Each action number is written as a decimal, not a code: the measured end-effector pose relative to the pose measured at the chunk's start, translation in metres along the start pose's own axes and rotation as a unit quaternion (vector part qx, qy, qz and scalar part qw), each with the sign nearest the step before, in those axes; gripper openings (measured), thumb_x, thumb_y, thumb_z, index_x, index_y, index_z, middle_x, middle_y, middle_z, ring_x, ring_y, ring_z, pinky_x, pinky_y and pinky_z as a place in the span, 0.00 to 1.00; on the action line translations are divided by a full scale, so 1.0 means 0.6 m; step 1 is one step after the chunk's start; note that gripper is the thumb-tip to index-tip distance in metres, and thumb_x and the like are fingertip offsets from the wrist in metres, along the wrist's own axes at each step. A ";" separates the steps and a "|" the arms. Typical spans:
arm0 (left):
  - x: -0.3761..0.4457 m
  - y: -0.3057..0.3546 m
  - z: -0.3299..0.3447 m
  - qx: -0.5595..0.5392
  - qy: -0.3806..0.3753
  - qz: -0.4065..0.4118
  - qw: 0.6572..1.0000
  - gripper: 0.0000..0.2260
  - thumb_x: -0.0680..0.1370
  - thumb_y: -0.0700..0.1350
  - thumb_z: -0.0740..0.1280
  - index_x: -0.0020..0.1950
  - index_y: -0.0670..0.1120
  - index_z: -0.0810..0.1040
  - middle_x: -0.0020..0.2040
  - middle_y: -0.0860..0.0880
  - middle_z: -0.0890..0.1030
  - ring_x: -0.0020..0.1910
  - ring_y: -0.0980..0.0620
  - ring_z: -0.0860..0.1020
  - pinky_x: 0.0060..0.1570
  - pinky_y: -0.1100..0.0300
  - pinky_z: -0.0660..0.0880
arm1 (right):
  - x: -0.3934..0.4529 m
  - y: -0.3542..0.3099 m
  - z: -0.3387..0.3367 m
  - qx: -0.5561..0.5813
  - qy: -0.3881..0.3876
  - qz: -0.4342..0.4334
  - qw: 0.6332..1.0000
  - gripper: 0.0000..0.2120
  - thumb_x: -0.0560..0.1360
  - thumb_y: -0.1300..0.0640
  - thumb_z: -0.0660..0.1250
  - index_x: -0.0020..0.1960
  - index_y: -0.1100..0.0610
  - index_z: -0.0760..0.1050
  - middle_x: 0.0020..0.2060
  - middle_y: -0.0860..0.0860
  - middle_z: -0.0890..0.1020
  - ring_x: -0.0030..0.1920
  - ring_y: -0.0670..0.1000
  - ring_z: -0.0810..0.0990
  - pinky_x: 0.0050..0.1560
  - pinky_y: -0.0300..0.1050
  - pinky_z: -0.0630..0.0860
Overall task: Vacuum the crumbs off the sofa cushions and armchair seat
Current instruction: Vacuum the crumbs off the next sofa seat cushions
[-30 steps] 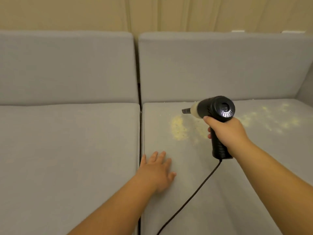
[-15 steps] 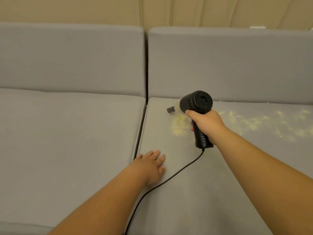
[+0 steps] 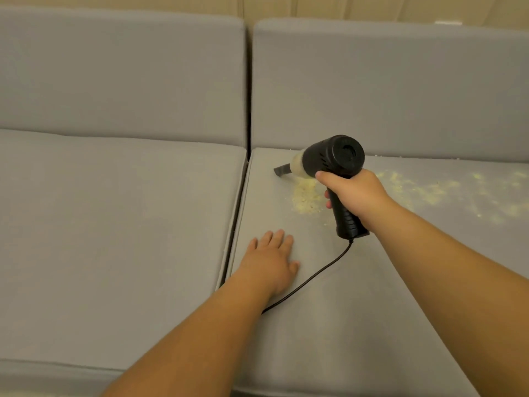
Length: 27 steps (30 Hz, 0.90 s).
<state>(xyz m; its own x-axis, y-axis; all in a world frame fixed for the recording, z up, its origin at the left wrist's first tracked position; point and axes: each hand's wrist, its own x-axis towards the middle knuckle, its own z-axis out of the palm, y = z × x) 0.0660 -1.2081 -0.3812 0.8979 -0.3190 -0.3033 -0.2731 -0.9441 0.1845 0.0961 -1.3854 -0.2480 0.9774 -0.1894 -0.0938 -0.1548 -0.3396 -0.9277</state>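
Crumbs (image 3: pixel 305 197) lie in a dense yellowish patch on the right seat cushion (image 3: pixel 329 325), just under and beside the handheld vacuum (image 3: pixel 329 159), with a thinner scatter (image 3: pixel 446 190) trailing off to the right on the same cushion. Right hand (image 3: pixel 353 193) grips the vacuum's black handle, fingers curled round it; nozzle (image 3: pixel 282 169) points left and down, at or just above the fabric near the back crease, contact hard to tell. Left hand (image 3: pixel 270 260) rests flat on the cushion, fingers straight, holding nothing, close to the gap beside the left seat cushion (image 3: pixel 114 224). Cord (image 3: pixel 312 280) runs from the handle base past the left wrist. To do this step well: keep the nozzle low against the fabric, sweep slowly through the dense patch, then work rightward over the scatter; the flat hand looks useful for keeping the fabric taut; mind the cord dragging crumbs. Vacuum's pale translucent cup (image 3: pixel 297 166) behind the nozzle is the only container; contents cannot be made out. Left cushion shows no obvious crumbs. Armchair not in view.
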 end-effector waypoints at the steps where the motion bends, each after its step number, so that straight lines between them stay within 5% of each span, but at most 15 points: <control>1: 0.004 0.005 -0.003 -0.006 -0.001 -0.008 1.000 0.31 0.86 0.60 0.50 0.86 0.51 0.44 0.86 0.50 0.43 0.84 0.46 0.43 0.81 0.43 0.44 | -0.002 0.003 -0.009 -0.012 0.010 -0.009 1.000 0.09 0.76 0.48 0.76 0.50 0.52 0.81 0.41 0.54 0.87 0.39 0.52 0.87 0.43 0.48 0.84; 7: 0.004 0.036 -0.035 -0.001 0.005 -0.010 1.000 0.32 0.86 0.60 0.50 0.86 0.49 0.43 0.86 0.49 0.43 0.84 0.46 0.42 0.81 0.42 0.43 | -0.004 0.019 -0.072 -0.014 0.069 0.008 0.998 0.07 0.75 0.50 0.75 0.48 0.50 0.80 0.45 0.58 0.87 0.41 0.55 0.87 0.48 0.53 0.84; 12: -0.018 0.052 -0.024 0.029 -0.026 -0.019 0.999 0.32 0.86 0.61 0.49 0.86 0.49 0.43 0.86 0.49 0.42 0.84 0.46 0.40 0.80 0.39 0.41 | -0.025 0.037 -0.090 -0.001 0.054 0.024 0.998 0.06 0.77 0.52 0.75 0.49 0.52 0.80 0.44 0.58 0.86 0.38 0.54 0.85 0.41 0.47 0.82; 22: -0.035 0.089 -0.016 0.015 -0.032 -0.032 0.999 0.33 0.85 0.62 0.49 0.85 0.50 0.42 0.85 0.50 0.40 0.84 0.45 0.40 0.79 0.35 0.40 | -0.039 0.014 -0.047 0.000 -0.012 0.021 1.000 0.11 0.77 0.50 0.76 0.53 0.56 0.81 0.43 0.58 0.86 0.38 0.54 0.85 0.47 0.52 0.83; 27: -0.051 0.102 -0.022 0.018 -0.046 -0.037 0.998 0.32 0.85 0.63 0.48 0.85 0.52 0.42 0.85 0.49 0.39 0.83 0.43 0.39 0.78 0.33 0.39 | -0.060 0.011 -0.051 -0.006 0.017 0.005 1.000 0.11 0.77 0.48 0.76 0.53 0.54 0.81 0.44 0.58 0.87 0.38 0.53 0.86 0.46 0.50 0.83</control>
<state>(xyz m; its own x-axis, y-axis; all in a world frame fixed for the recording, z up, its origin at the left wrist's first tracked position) 0.0264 -1.2548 -0.3480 0.8810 -0.2525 -0.4001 -0.2201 -0.9673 0.1258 0.0552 -1.4091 -0.2397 0.9705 -0.2233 -0.0906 -0.1664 -0.3494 -0.9221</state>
